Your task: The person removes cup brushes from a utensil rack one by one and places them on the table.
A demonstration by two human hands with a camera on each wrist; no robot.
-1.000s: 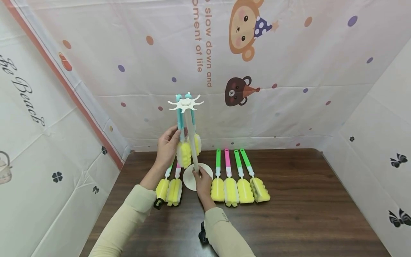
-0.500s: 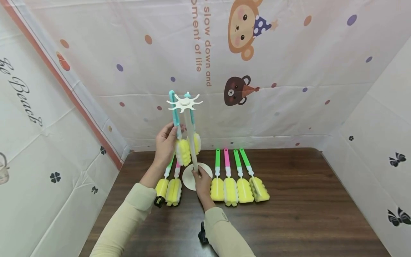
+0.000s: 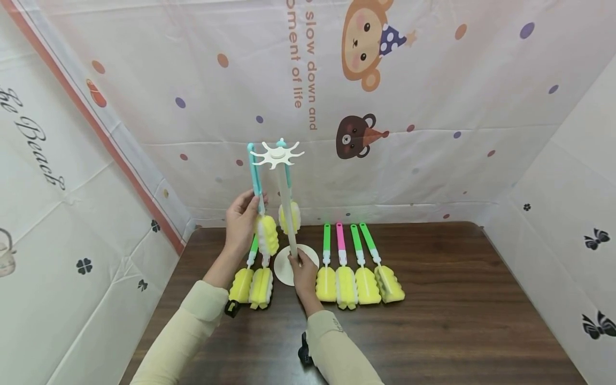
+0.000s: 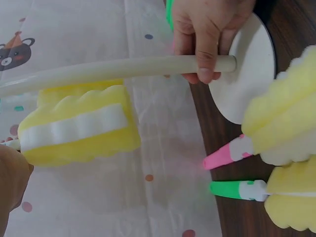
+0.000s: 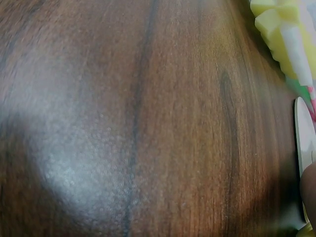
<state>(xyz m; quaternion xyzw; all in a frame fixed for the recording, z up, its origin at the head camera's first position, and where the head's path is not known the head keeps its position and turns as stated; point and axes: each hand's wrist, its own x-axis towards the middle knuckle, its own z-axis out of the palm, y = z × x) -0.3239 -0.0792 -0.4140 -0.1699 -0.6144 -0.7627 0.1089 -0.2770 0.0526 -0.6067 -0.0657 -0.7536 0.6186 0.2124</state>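
My left hand pinches a sponge brush near the base of its blue handle, sponge end down, to the left of a white rack. The rack has a hooked top, an upright pole and a round base. Low on the pole, my right hand grips it just above the base. Another blue-handled sponge brush hangs from the rack's far side, partly hidden by the pole. In the right wrist view only a bit of a finger shows.
Right of the base lies a row of several sponge brushes with green and pink handles. Two more, a green-handled one and a pink-handled one, lie left of it. The brown table meets a printed cloth backdrop.
The blue-handled sponge brush in my left hand has come away from the rack's hooks, moving left and then slightly down. My right hand has stayed on the pole.
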